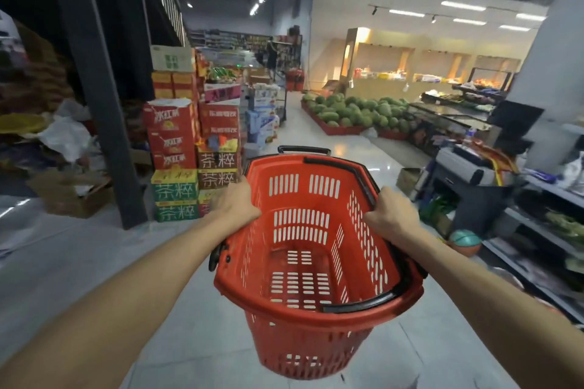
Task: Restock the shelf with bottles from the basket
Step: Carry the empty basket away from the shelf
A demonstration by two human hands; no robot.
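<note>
1. Red plastic basket (300, 196) hangs between both hands, off the floor.
2. The left hand (235, 204) grasps its left rim; the right hand (390, 210) clasps the right rim.
3. Stacked cartons (189, 148) stand beyond the left hand, watermelons (357, 110) beyond the right.

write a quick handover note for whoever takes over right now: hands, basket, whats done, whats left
Left hand grips the left rim of the red basket; right hand grips the right rim beside a folded black handle.
Basket is held above the aisle floor, tilted with its opening toward the person; it is empty, no bottles in view.
Drink cartons stand stacked ahead on the left; grey shelving runs along the right.
Done: cannot tell; nothing in the basket to shelve.
Left: probably load bottles, then restock; which shelf is not shown.
</note>
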